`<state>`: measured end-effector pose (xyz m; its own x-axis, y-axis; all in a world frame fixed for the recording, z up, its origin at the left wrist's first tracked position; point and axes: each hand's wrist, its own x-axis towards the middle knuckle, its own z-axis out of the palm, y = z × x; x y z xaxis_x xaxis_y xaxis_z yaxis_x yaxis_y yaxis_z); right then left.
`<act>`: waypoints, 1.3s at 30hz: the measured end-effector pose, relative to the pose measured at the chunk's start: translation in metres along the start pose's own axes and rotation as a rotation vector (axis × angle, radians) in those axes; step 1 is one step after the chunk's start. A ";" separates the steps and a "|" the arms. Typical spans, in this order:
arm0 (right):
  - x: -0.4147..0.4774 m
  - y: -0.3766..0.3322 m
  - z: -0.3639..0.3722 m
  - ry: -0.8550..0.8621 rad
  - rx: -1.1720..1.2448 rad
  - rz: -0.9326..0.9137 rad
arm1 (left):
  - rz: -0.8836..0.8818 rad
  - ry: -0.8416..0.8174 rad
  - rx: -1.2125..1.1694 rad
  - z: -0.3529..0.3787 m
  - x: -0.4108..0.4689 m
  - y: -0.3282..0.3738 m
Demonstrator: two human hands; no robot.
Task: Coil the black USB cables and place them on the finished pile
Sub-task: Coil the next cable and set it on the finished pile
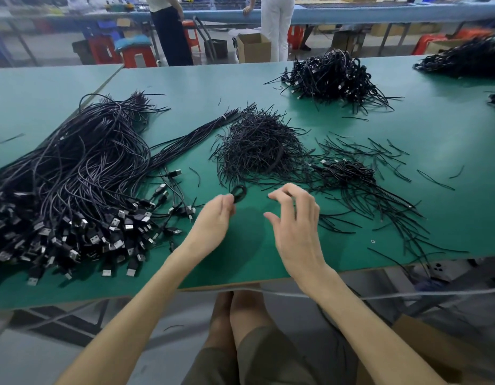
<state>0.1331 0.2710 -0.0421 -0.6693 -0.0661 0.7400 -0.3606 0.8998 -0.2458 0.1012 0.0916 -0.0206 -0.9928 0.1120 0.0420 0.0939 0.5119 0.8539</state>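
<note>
Below the tie heap (260,148), the left hand (215,218) pinches a coil (238,194) to stop it unwinding — the right hand (293,218) hovers beside, loose-fingered, apparently empty.

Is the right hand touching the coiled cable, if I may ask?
Apart. Head view shows green table between right hand and coiled cable.

My green bench (268,87) stretches wide before me; past its far edge, red plastic stools (138,55) and an open cardboard box (253,47) stand on the floor. Beyond them two people stand at a long blue bench (351,15), one in dark trousers (172,34), one in white trousers (276,23).
</note>
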 end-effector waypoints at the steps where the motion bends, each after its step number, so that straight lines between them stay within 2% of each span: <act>1: 0.001 0.002 -0.001 -0.021 0.019 0.071 | -0.079 0.010 -0.239 0.001 0.002 0.000; 3: 0.005 0.009 0.000 -0.100 0.030 0.241 | -0.175 -0.011 -0.583 0.002 0.003 0.001; 5: 0.009 0.014 0.003 -0.231 -0.025 0.376 | -0.179 -0.035 -0.659 0.006 0.000 0.002; 8: 0.013 0.015 0.009 -0.365 -0.152 0.452 | -0.124 -0.038 -0.576 0.015 -0.002 0.003; 11: 0.014 0.013 0.010 -0.363 -0.194 0.445 | -0.068 -0.023 -0.466 0.023 -0.003 0.005; 17: 0.011 0.009 0.010 -0.431 -0.242 0.398 | -0.079 -0.007 -0.484 0.022 -0.004 -0.001; 20: 0.012 0.008 0.006 -0.364 -0.061 0.374 | -0.113 0.020 -0.492 0.021 -0.003 0.000; 22: 0.013 0.006 0.004 -0.294 0.182 0.366 | -0.173 0.066 -0.445 0.022 -0.001 0.003; 25: 0.014 0.006 -0.002 -0.169 0.532 0.414 | -0.176 0.068 -0.098 0.028 0.003 0.012; 27: 0.014 0.007 -0.004 -0.100 0.625 0.436 | -0.109 0.026 0.171 0.037 -0.004 0.019; 29: 0.015 0.007 -0.004 -0.124 0.680 0.450 | -0.036 0.049 0.286 0.046 -0.013 0.020; 32: 0.015 0.006 -0.001 -0.216 0.705 0.423 | 0.009 0.115 0.230 0.051 -0.018 0.016; 35: 0.010 0.011 -0.004 -0.235 0.696 0.381 | 0.001 0.102 0.115 0.054 -0.017 0.020; 39: 0.008 0.014 -0.005 -0.234 0.781 0.451 | 0.016 0.113 0.135 0.056 -0.019 0.018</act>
<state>0.1260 0.2848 -0.0362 -0.9359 0.0576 0.3476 -0.3123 0.3213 -0.8940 0.1254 0.1465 -0.0349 -0.9924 0.0286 0.1200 0.1117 0.6212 0.7757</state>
